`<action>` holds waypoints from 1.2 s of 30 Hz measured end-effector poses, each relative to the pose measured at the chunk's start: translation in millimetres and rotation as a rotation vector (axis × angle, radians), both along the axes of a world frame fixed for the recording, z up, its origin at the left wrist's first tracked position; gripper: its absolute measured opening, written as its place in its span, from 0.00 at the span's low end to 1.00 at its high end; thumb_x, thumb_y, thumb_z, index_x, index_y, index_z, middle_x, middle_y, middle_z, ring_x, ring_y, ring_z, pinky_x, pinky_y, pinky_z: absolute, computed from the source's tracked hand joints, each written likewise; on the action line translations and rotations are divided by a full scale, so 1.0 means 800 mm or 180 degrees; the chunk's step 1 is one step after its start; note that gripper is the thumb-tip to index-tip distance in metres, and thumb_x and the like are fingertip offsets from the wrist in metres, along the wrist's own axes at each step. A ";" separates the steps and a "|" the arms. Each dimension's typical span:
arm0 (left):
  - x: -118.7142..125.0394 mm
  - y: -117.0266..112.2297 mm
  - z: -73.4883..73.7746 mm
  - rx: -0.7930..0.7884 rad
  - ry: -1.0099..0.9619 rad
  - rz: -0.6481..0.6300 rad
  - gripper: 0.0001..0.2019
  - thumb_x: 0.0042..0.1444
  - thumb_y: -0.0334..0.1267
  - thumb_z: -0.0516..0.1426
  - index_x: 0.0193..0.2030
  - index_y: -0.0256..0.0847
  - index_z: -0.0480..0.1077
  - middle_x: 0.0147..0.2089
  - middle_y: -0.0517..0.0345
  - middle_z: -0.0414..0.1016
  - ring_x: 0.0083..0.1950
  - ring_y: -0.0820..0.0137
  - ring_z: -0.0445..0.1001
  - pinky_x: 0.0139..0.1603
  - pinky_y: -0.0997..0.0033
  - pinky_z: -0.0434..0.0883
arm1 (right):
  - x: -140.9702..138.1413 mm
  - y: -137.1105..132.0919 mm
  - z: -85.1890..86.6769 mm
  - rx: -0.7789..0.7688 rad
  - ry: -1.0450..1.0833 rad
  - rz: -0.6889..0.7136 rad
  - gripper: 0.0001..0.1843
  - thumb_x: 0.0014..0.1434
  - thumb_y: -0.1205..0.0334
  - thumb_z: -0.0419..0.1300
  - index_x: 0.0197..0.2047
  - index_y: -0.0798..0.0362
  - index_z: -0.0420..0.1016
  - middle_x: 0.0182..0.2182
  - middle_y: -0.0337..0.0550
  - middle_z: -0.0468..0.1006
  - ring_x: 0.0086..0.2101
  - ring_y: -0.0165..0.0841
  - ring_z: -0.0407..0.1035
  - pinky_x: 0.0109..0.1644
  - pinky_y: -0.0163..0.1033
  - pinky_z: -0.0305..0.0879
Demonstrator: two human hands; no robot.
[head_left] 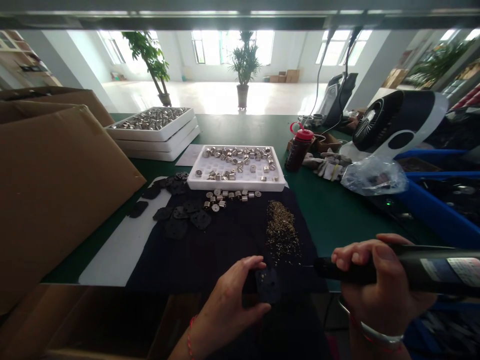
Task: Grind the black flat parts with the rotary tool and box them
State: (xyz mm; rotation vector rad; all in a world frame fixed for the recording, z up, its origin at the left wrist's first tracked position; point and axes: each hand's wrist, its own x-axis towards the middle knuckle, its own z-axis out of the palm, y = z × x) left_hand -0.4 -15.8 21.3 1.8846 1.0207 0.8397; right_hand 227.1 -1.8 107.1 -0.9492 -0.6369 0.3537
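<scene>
My left hand pinches a small black plastic plate at the near edge of the dark cloth. My right hand is wrapped round a thick black power screwdriver, held level with its tip pointing left toward the plate. A heap of tiny brass screws lies on the cloth just beyond the plate. More black plates and loose silver metal parts lie farther back.
A white tray with silver parts stands behind the cloth; stacked white trays sit back left. A cardboard box fills the left. A dark bottle, gloves, a plastic bag, a fan and blue bins crowd the right.
</scene>
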 end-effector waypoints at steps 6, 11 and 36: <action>0.000 0.000 0.001 0.0032 0.0003 0.0008 0.46 0.49 0.19 0.71 0.71 0.52 0.63 0.64 0.56 0.79 0.65 0.58 0.78 0.72 0.55 0.75 | 0.000 0.002 -0.007 -0.0024 0.0044 -0.0144 0.14 0.51 0.60 0.71 0.40 0.51 0.75 0.18 0.28 0.69 0.17 0.32 0.63 0.23 0.41 0.69; -0.001 0.001 0.004 -0.0032 0.0040 0.0016 0.44 0.49 0.21 0.71 0.71 0.51 0.64 0.64 0.55 0.79 0.65 0.57 0.78 0.73 0.54 0.74 | 0.002 0.004 -0.012 0.0022 0.0045 -0.0116 0.15 0.51 0.60 0.72 0.41 0.51 0.75 0.18 0.28 0.69 0.16 0.31 0.63 0.23 0.41 0.69; 0.007 0.004 0.001 -0.0099 -0.0154 -0.0009 0.40 0.45 0.24 0.77 0.62 0.46 0.68 0.75 0.47 0.64 0.66 0.53 0.76 0.69 0.52 0.77 | -0.070 0.001 0.006 -0.0184 0.0629 0.0899 0.15 0.53 0.55 0.73 0.40 0.46 0.74 0.20 0.29 0.66 0.17 0.30 0.60 0.22 0.38 0.68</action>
